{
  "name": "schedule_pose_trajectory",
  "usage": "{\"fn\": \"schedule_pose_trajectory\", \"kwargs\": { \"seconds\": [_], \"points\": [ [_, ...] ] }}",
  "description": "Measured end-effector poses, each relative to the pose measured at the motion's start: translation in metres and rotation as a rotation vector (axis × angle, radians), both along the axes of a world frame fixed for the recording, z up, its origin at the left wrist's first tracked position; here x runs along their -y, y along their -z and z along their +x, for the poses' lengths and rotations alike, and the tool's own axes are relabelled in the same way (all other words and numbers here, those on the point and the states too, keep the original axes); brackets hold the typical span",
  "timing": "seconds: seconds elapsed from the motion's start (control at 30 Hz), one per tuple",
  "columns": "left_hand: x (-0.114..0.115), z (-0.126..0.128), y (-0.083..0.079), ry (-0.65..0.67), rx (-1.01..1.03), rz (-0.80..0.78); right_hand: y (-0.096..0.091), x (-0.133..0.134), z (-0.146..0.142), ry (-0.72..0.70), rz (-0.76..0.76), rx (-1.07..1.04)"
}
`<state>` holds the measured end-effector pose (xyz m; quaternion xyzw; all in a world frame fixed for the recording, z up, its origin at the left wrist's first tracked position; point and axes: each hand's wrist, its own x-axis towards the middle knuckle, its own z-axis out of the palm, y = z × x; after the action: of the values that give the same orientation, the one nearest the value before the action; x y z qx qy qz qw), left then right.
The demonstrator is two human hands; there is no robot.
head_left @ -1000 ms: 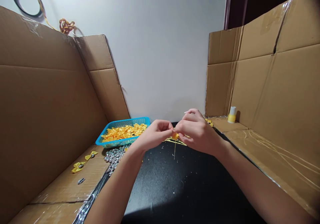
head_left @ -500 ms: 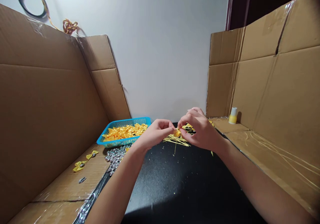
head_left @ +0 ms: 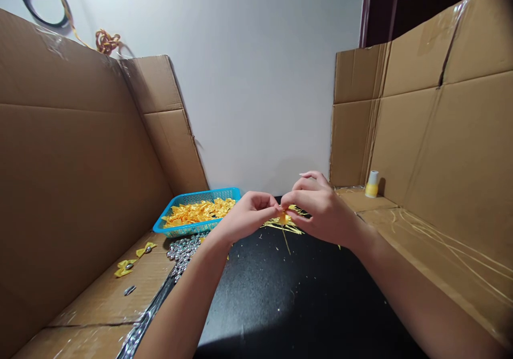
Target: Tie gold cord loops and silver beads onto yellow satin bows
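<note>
My left hand [head_left: 254, 213] and my right hand [head_left: 316, 207] meet over the black tabletop [head_left: 276, 295], fingertips almost touching. Between them they pinch a small yellow ribbon bow [head_left: 284, 218], partly hidden by the fingers. A thin yellow strand [head_left: 286, 241] hangs down below the bow. Behind the hands lies a loose pile of cut yellow strands [head_left: 295, 229], partly covered by my right hand. To the left, a blue plastic basket [head_left: 159, 223] holds many yellow ribbon bows [head_left: 200, 212].
Silver beads [head_left: 185, 253] are heaped in front of the basket. Two yellow bows with silver beads [head_left: 125, 267] and a silver piece [head_left: 129, 290] lie on cardboard at left. A thread spool [head_left: 372, 184] stands at right, near long loose strands [head_left: 452, 247]. Cardboard walls [head_left: 452, 145] flank both sides.
The fingers of my right hand have shifted slightly left over the bow and their upper fingers spread more. The hanging strand has swung a little to the right. The view has moved slightly.
</note>
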<state>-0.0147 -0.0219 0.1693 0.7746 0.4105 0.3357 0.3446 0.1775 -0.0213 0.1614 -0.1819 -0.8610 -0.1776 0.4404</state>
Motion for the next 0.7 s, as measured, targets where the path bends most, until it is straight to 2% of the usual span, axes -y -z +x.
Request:
{"fn": "schedule_pose_trajectory", "kwargs": {
  "seconds": [0.27,0.4,0.7],
  "points": [
    [0.0,-0.001,0.001,0.013,-0.003,-0.002,0.002,-0.001,-0.001,-0.032,0.037,0.0],
    [-0.001,0.002,0.003,0.019,0.012,-0.003,0.007,-0.004,-0.004,-0.005,0.088,0.007],
    [-0.008,0.0,0.005,0.055,0.003,-0.128,0.013,-0.007,-0.007,0.001,0.112,-0.019]
  ]
}}
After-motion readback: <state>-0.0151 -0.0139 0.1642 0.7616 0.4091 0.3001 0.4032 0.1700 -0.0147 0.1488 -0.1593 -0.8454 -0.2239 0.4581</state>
